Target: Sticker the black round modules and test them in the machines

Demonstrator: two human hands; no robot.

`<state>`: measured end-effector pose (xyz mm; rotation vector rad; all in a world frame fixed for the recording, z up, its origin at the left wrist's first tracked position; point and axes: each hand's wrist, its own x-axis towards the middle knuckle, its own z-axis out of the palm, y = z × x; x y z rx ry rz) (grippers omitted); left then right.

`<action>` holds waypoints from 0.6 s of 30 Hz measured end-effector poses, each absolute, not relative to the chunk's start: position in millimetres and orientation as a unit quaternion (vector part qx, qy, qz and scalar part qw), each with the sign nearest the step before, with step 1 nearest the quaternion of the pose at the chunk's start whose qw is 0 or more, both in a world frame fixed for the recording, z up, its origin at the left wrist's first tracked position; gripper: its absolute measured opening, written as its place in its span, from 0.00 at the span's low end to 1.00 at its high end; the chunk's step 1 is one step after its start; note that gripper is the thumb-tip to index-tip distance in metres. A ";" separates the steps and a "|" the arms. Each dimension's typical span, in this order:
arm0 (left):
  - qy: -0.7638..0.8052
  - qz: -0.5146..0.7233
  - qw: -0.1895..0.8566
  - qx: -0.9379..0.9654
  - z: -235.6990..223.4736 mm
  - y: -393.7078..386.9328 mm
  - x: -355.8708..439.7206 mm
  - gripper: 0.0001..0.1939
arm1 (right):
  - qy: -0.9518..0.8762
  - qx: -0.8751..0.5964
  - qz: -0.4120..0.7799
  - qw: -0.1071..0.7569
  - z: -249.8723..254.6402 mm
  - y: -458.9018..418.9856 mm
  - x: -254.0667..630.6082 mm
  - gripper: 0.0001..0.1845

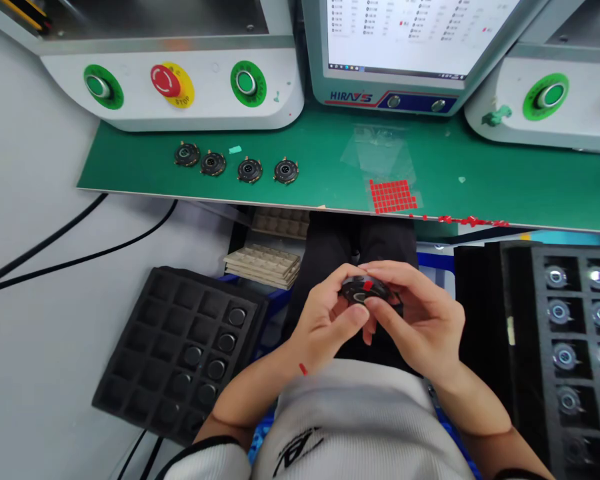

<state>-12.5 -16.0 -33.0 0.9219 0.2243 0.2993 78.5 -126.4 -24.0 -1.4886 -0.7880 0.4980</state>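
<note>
Above my lap, my left hand (330, 310) and my right hand (420, 313) grip a round black watch-like part (353, 288) between them. A small red sticker (368, 285) shows on its upper face. Both thumbs press near its lower edge, and the fingers wrap round its sides and back, which are hidden. Another red strip (303, 369) clings to my left wrist. On the green table ahead lie several similar round black parts with gold-coloured tabs (250, 170). A sheet of small red stickers (393, 197) lies near the table's front edge.
A black foam tray (150, 333) with some round parts stands at left, beside stacked beige trays (265, 263). At right is another foam tray (577, 333) of round parts. Machines with green buttons (246, 83) and a red stop button (165, 81) flank a monitor (395, 40).
</note>
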 end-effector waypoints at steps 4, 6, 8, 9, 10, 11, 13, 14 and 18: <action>0.164 0.210 0.831 0.489 -35.3 -27.5 -13.9 0.11 | -0.398 -0.650 0.164 0.626 -26.0 -127.0 73.6 0.23; 0.163 0.226 0.816 0.507 -37.4 -30.3 -15.1 0.11 | -0.416 -0.641 0.150 0.627 -25.8 -127.3 72.4 0.25; 0.156 0.231 0.813 0.511 -38.3 -31.2 -16.5 0.10 | -0.415 -0.633 0.155 0.635 -25.9 -127.5 72.2 0.26; 0.154 0.231 0.813 0.512 -38.2 -31.2 -17.0 0.09 | -0.406 -0.629 0.165 0.641 -26.2 -127.5 72.4 0.26; 0.154 0.229 0.813 0.513 -37.9 -30.9 -17.4 0.09 | -0.394 -0.626 0.178 0.649 -26.6 -127.3 72.9 0.26; 0.154 0.224 0.812 0.517 -37.5 -30.6 -17.6 0.09 | -0.380 -0.621 0.193 0.657 -27.2 -127.1 73.5 0.25; 0.152 0.219 0.805 0.530 -37.2 -30.2 -17.2 0.11 | -0.352 -0.611 0.226 0.672 -28.1 -126.6 74.6 0.23; 0.150 0.222 0.797 0.541 -37.4 -30.1 -16.8 0.11 | -0.339 -0.605 0.241 0.679 -28.3 -126.4 74.9 0.23; 0.130 0.279 0.717 0.625 -37.9 -30.9 -14.1 0.09 | -0.296 -0.563 0.293 0.714 -26.5 -125.4 71.9 0.18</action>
